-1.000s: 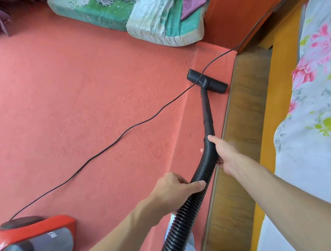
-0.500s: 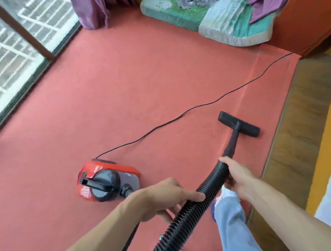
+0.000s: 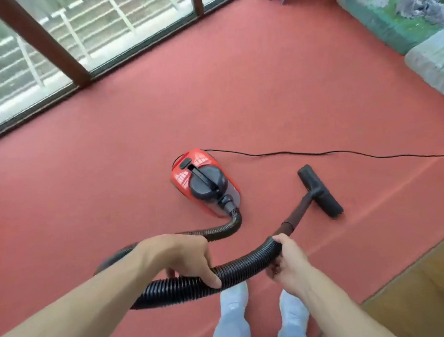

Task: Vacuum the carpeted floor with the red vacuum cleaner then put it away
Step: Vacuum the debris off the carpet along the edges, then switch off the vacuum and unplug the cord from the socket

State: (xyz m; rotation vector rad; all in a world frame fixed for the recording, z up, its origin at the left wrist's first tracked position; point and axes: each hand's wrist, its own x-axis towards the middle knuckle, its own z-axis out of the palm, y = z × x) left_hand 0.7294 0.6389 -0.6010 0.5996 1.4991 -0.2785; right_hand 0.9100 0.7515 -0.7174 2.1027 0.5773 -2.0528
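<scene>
Item one, red vacuum cleaner (image 3: 180, 177): the canister sits on the carpet (image 3: 236, 100) mid-room, beyond my feet, hose port turned toward me. Item two, hose (image 3: 244, 266): it leaves the port, loops near and left, then crosses in front of me, raised off the floor. My left hand (image 3: 180, 256) is wrapped over it, fingers curled round the ribs; I judge it carries the slack so the hose neither drags nor kinks. My right hand (image 3: 289, 262) is clamped round the hose end where it joins the wand (image 3: 301, 210), the steering grip. Item three, floor head (image 3: 321, 191): flat on the carpet right of the canister, near it but apart, with the wand rising back to my right hand. Item four, power cord (image 3: 320, 153): it runs from the canister's far side off to the right edge of view, passing beyond the floor head, so a long push far and right would meet it. Edges: window frame (image 3: 74, 63) along the far left, mattresses (image 3: 390, 22) in the far right corner, wooden floor (image 3: 424, 285) bounding the carpet near right. Open room: a broad stretch of carpet lies left of the canister and between it and the window, where I judge the head has freest travel. Putting away is not yet begun.
</scene>
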